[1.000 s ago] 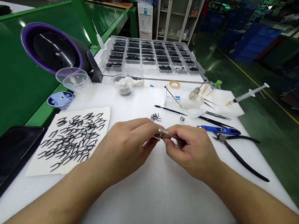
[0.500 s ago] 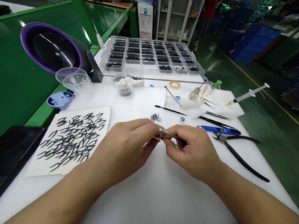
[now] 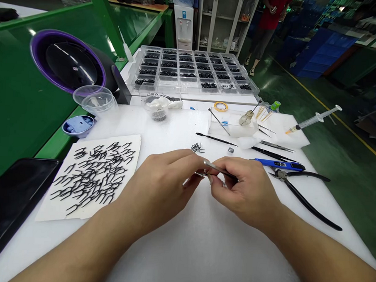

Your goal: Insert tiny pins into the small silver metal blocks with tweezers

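My two hands meet over the white foam mat [image 3: 202,241] at the middle of the table. My right hand [image 3: 244,191] is closed on metal tweezers [image 3: 218,169] whose tips point left. My left hand [image 3: 161,185] pinches a tiny metal part [image 3: 200,174] right at those tips; the part is too small to name. A small heap of black parts [image 3: 196,148] lies just beyond my fingers. A paper sheet [image 3: 93,174] covered with several black forked pieces lies to the left.
Black pliers [image 3: 304,192] and a blue pen-like tool [image 3: 278,164] lie at the right. Behind are a clear compartment box [image 3: 191,70] of black parts, a syringe [image 3: 313,120], a tape roll [image 3: 221,106], plastic cups [image 3: 94,99], a purple-rimmed magnifier [image 3: 67,61]. A person stands far back.
My hands have stayed together, shifting barely to the right in the picture. A person in red has come into view at the back.
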Tool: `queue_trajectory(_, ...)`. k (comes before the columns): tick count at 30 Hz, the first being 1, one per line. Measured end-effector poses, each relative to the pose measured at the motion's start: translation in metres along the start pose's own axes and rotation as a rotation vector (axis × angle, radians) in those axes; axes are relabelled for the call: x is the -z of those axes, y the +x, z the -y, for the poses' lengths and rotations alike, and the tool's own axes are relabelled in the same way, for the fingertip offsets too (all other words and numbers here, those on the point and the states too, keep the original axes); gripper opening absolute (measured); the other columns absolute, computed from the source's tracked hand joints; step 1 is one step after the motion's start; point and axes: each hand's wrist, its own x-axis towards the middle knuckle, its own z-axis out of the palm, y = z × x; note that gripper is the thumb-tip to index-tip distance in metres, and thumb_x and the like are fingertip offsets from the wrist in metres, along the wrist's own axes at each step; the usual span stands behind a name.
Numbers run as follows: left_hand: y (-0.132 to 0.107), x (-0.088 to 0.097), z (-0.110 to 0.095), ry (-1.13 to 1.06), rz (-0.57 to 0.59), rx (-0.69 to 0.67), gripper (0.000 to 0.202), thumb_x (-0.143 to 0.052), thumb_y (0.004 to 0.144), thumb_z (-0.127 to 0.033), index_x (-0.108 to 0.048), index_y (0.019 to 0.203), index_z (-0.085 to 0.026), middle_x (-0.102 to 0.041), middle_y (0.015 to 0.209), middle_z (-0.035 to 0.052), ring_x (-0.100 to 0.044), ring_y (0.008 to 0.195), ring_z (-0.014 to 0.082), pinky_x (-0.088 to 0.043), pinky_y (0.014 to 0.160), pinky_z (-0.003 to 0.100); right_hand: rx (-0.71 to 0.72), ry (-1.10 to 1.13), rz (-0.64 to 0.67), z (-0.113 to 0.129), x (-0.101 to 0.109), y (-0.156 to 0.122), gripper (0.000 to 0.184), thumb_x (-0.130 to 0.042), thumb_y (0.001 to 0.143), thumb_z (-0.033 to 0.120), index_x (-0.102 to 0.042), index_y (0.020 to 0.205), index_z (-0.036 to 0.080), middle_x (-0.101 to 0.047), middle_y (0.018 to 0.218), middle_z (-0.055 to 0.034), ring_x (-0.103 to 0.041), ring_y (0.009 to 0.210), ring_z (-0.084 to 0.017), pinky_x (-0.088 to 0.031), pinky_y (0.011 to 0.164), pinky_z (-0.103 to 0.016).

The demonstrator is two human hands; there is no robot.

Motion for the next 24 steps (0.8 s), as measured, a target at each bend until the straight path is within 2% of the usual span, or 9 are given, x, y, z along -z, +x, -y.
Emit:
queue_trajectory(13,-0.0018,-0.0030,0.0015,-0.026,0.005,0.021,0.022,-0.064,0.077,0.002,-0.068,0.089,-0.016,-0.070,0.079,-0.0037,-0.061,0.065,0.0098,-0.042,0.056,0.020,-0.011,-0.020,-0.003,-0.0007,-0.0016,0.0009,0.011,-0.061,0.075,0.007,-0.068,0.073,0.016,-0.051,0.057,0.0074,-0.042,0.051,-0.005,-0.034,0.050,-0.021)
queue_trajectory(24,-0.0026,-0.0032,0.0012,-0.062,0.000,0.037,0.022,-0.064,0.078,0.001,-0.069,0.091,-0.016,-0.071,0.081,-0.0030,-0.063,0.069,0.0105,-0.045,0.058,0.021,-0.031,-0.008,0.005,-0.0002,-0.0009,0.0008,0.011,-0.060,0.075,0.009,-0.067,0.073,0.016,-0.054,0.058,0.0064,-0.043,0.051,-0.006,-0.036,0.050,-0.022)
